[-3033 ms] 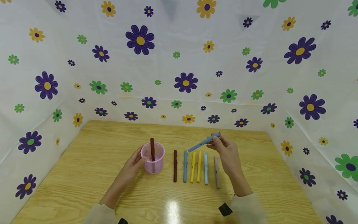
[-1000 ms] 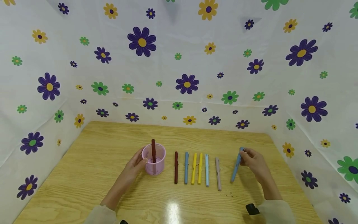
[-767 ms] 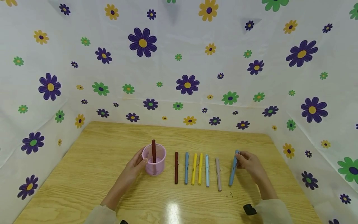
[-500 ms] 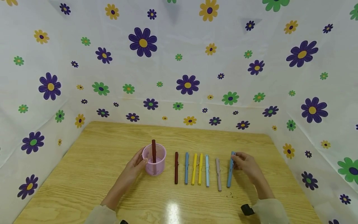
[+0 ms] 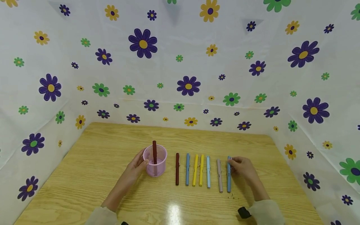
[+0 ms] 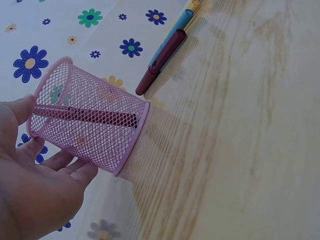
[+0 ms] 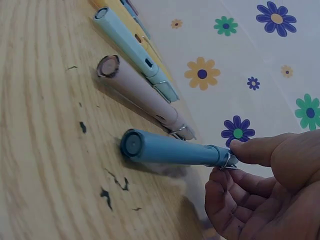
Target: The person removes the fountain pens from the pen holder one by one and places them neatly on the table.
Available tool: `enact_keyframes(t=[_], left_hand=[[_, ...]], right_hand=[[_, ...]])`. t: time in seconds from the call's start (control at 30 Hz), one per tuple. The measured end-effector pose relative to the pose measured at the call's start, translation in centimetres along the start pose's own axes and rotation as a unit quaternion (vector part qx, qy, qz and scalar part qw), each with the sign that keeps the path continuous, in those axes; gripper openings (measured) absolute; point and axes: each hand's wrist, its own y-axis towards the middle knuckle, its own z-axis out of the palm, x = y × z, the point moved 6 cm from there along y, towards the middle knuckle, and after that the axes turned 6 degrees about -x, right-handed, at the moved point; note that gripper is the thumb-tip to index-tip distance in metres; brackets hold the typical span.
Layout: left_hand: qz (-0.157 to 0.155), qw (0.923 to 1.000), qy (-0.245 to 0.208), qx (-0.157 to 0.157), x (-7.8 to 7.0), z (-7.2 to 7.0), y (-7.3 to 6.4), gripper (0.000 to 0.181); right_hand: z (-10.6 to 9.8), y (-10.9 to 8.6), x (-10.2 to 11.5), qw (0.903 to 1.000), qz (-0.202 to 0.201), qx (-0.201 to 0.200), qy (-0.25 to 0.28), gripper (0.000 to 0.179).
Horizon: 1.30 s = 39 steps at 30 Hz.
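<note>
My left hand (image 5: 133, 171) holds the pink mesh pen holder (image 5: 159, 169), thumb at its rim and fingers along its side. Inside leans a dark red pen (image 5: 154, 150), seen through the mesh in the left wrist view. With thumb and fingers my right hand (image 5: 245, 170) pinches a blue pen (image 5: 229, 179) by its clip end. In the right wrist view this blue pen (image 7: 175, 148) slopes close over the table, its plain end towards the camera. Immediately left of it lies a greyish-pink pen (image 5: 220, 176), roughly parallel.
Left of the greyish-pink pen, a row holds a light blue pen (image 5: 208, 172), two yellow pens (image 5: 194, 175), another blue pen (image 5: 187, 170) and a dark red pen (image 5: 177, 170). Small dark flecks (image 7: 106, 197) lie on the wooden table (image 5: 112, 137). Flower-printed sheeting (image 5: 168, 68) encloses its back and sides.
The blue pen came away from above the row to the far right, then moved back left and down beside the greyish-pink pen. My left hand and the pen holder stayed put.
</note>
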Motion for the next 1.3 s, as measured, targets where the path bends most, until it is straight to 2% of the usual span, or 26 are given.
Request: enact_keyframes(t=[0.2, 0.5, 0.7, 0.97, 1.3], left_hand=[[0.002, 1.0000, -0.005, 0.004, -0.1, 0.0, 0.0, 0.066], [-0.003, 1.0000, -0.003, 0.004, -0.1, -0.1, -0.2, 0.067], [-0.010, 0.9999, -0.003, -0.001, 0.2, -0.1, -0.2, 0.066], [-0.003, 1.0000, -0.006, 0.002, -0.1, 0.1, -0.2, 0.065], [-0.005, 1.0000, -0.003, 0.001, -0.1, 0.0, -0.1, 0.066]], right_hand=[[0.5, 0.0, -0.2, 0.9995, 0.005, -0.021, -0.023, 0.042], [1.0, -0.1, -0.3, 0.9959, -0.008, -0.053, -0.073, 0.036], [1.2, -0.4, -0.1, 0.9942, -0.016, -0.057, -0.089, 0.036], [1.3, -0.6, 0.3, 0.9907, -0.022, -0.058, -0.121, 0.036], [1.3, -1.2, 1.0, 0.9887, -0.026, -0.059, -0.135, 0.037]])
